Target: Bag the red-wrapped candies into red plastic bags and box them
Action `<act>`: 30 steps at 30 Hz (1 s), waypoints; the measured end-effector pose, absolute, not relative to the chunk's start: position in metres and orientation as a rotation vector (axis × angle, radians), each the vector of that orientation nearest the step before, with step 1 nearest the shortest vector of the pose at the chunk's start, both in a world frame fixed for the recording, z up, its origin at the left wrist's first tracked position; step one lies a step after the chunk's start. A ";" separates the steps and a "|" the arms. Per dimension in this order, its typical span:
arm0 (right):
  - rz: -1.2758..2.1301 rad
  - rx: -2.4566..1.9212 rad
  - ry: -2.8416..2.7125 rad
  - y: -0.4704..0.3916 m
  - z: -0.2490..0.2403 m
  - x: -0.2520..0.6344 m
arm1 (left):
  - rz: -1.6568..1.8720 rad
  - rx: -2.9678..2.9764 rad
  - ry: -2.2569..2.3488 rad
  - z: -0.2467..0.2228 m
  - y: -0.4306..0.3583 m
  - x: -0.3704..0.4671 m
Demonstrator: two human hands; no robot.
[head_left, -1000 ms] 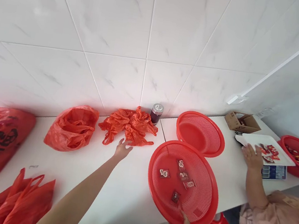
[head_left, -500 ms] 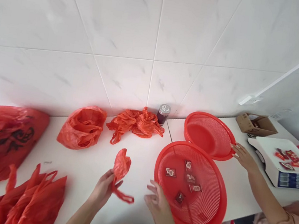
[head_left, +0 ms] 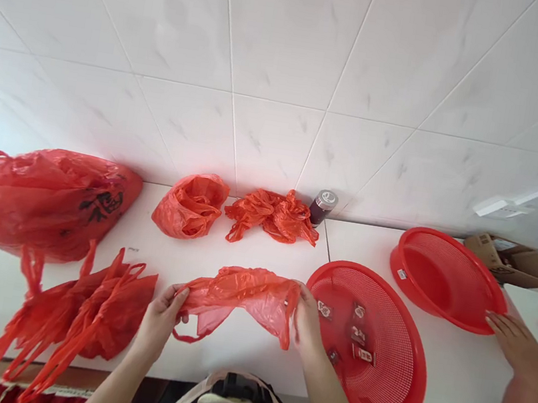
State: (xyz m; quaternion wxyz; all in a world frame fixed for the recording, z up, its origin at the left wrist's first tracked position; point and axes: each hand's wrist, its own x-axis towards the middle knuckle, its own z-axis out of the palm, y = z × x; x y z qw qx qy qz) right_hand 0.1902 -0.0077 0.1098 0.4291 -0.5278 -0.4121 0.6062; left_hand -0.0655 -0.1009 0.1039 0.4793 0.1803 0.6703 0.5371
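A thin red plastic bag [head_left: 248, 291] is stretched sideways between my two hands above the white table. My left hand [head_left: 163, 320] pinches its left end, and one handle loop hangs just beside those fingers. On the other end, my right hand [head_left: 306, 318] is closed, its fingers partly covered by the plastic. Just right of that hand sits a red mesh basket [head_left: 400, 356] with several small dark red wrapped packets [head_left: 359, 335] in it. To the left of my left hand lie several tied red bags [head_left: 123, 314] with knotted handles.
Along the wall stand a large full red bag [head_left: 62, 197], a red bag with its mouth open [head_left: 187, 206], crumpled red bags [head_left: 277, 216] and a dark jar [head_left: 322, 207]. A co-worker's hand [head_left: 514, 339] touches another red basket [head_left: 445, 275], near a cardboard box [head_left: 522, 266].
The bunched bag from my left hand is now spread wide, and my right hand has taken its other end. The co-worker's basket has moved right, away from mine. My view has turned.
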 end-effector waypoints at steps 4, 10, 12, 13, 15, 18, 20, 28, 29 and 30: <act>1.541 -1.315 -0.875 -0.003 0.105 0.199 | 1.362 0.347 1.626 0.104 -0.101 -0.064; 1.109 -1.511 -1.196 -0.007 0.122 0.211 | 1.341 0.146 1.472 0.116 -0.094 -0.045; 0.869 -1.445 -1.347 -0.017 0.138 0.207 | 1.312 0.170 1.384 0.123 -0.091 -0.036; 0.852 -1.372 -1.459 -0.022 0.146 0.201 | 1.300 0.183 1.339 0.127 -0.089 -0.030; 0.984 -1.191 -1.755 -0.032 0.155 0.186 | 1.271 0.213 1.252 0.133 -0.084 -0.017; 1.077 -1.096 -2.085 -0.037 0.147 0.162 | 1.239 0.274 1.176 0.135 -0.081 -0.002; 1.023 -1.169 -2.144 -0.034 0.132 0.155 | 1.233 0.266 1.188 0.132 -0.083 0.001; 1.005 -1.231 -2.346 -0.033 0.126 0.165 | 1.167 0.074 1.286 0.125 -0.090 -0.023; 0.954 -1.194 -2.368 -0.035 0.132 0.163 | 1.161 0.094 1.319 0.126 -0.089 -0.024; 0.911 -1.145 -2.372 -0.037 0.137 0.160 | 1.165 0.127 1.354 0.126 -0.088 -0.024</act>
